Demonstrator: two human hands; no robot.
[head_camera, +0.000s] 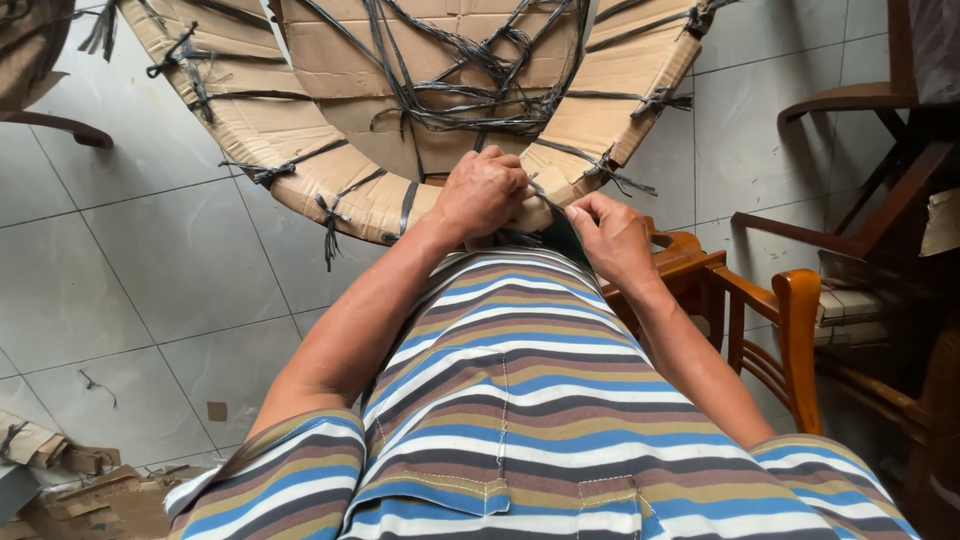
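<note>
The cardboard-wrapped round frame (300, 130) leans toward the person, its lower curved rim brought right up against the belly of the striped shirt (510, 400), which puts the wrapping within easy reach of both hands. The left hand (483, 192) is curled into a loose fist over the rim, fingers pressed together and closed on what looks like a black plastic strap (545, 198) (the exact grip is hidden under the knuckles). Just beside it, the right hand (612, 238) pinches the cardboard edge between thumb and bent fingers, apparently steadying the spot. The strap runs from between the two hands up and away toward the knot of straps (470, 105) at the middle of the frame, so its long axis points away from the fingertips. Behind the right wrist stands a wooden chair (785, 320); cardboard scraps (70, 480) lie on the tiled floor (120, 270), well apart from either hand.
</note>
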